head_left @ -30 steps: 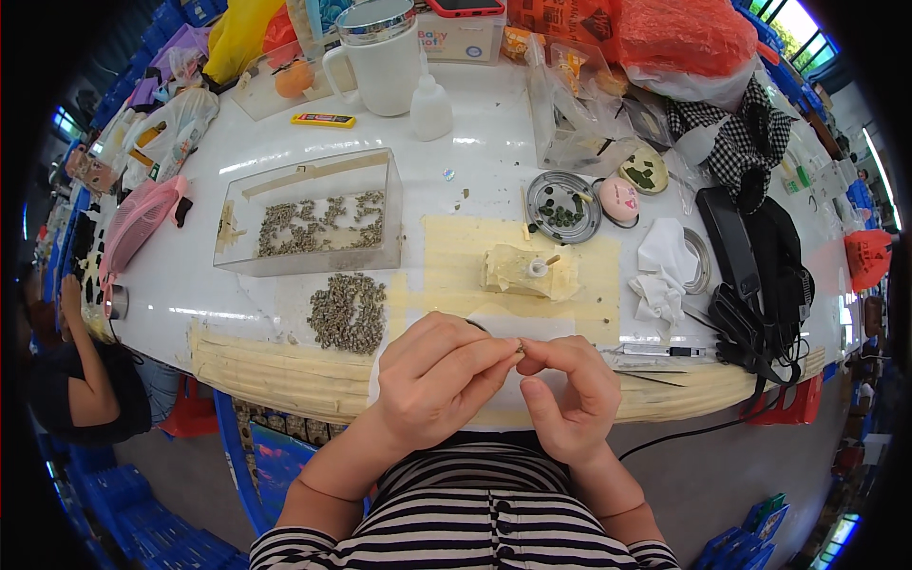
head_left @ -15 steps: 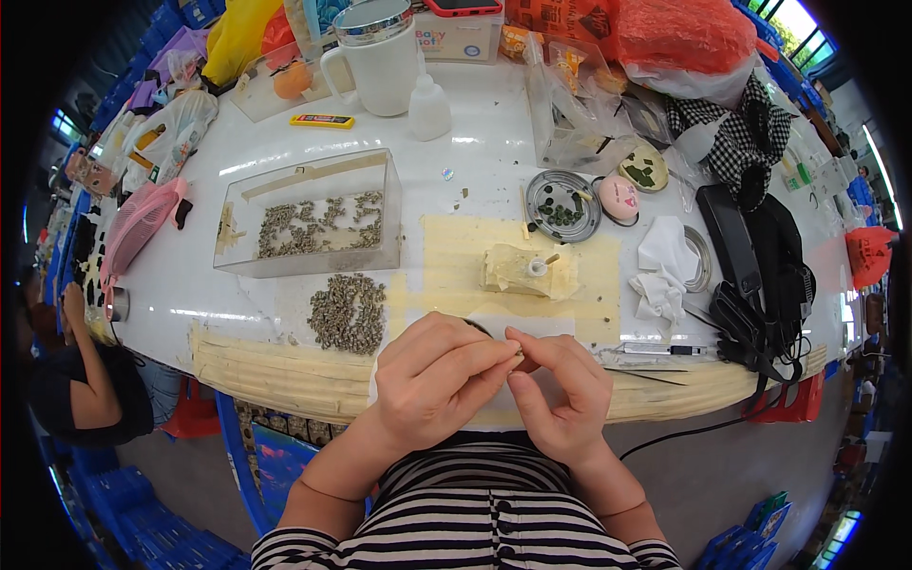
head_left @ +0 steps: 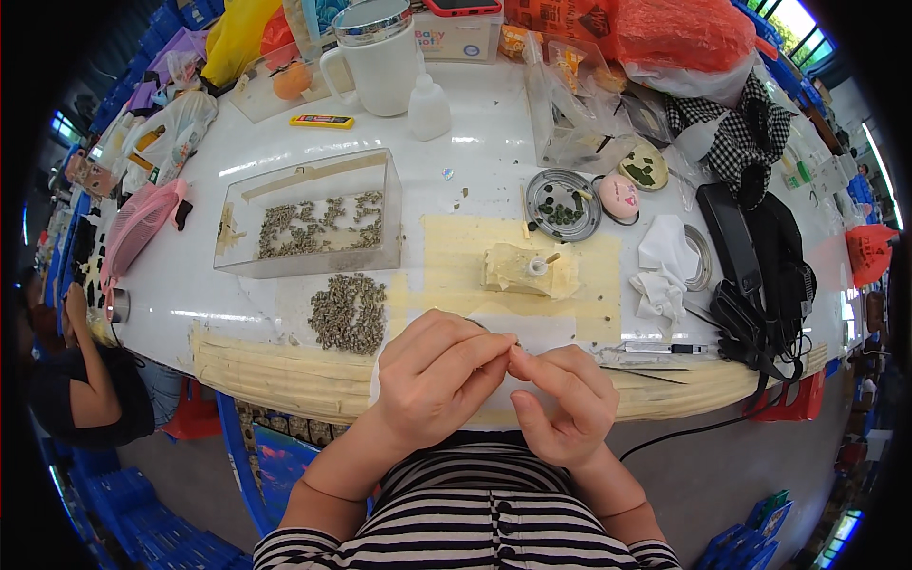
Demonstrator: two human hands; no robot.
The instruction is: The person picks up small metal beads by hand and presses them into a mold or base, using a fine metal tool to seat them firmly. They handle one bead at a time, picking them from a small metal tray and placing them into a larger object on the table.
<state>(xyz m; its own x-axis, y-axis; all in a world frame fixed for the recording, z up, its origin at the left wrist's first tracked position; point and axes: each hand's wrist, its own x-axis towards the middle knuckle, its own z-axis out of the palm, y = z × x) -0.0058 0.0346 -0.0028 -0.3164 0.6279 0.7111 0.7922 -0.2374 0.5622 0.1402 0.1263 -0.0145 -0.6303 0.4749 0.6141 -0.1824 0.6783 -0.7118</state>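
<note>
My left hand (head_left: 439, 380) is closed in a pinch above the table's front edge. Whatever its fingertips hold is too small or hidden to name. My right hand (head_left: 568, 404) meets those fingertips with its index finger, its thumb standing apart and no object visible in it. Left of my hands lies a heap of small metallic-grey parts (head_left: 348, 313). Behind the heap, a clear plastic box (head_left: 388, 233) contains more of them. Beyond my hands sits a tape-wrapped block (head_left: 503, 269) with a small white nozzle-like piece and a short stick on top.
A round dish (head_left: 591, 226) with dark green pieces stands behind the block, beside a pink round lid (head_left: 619, 198). To the right are crumpled white tissue (head_left: 662, 296), a craft knife (head_left: 665, 349) and a black bag (head_left: 760, 275). A squeeze bottle (head_left: 429, 109) and white mug (head_left: 380, 71) stand farther back.
My right thumb has moved away from the pinch, leaving the index finger at my left fingertips. The small piece that showed between the fingertips is now hidden.
</note>
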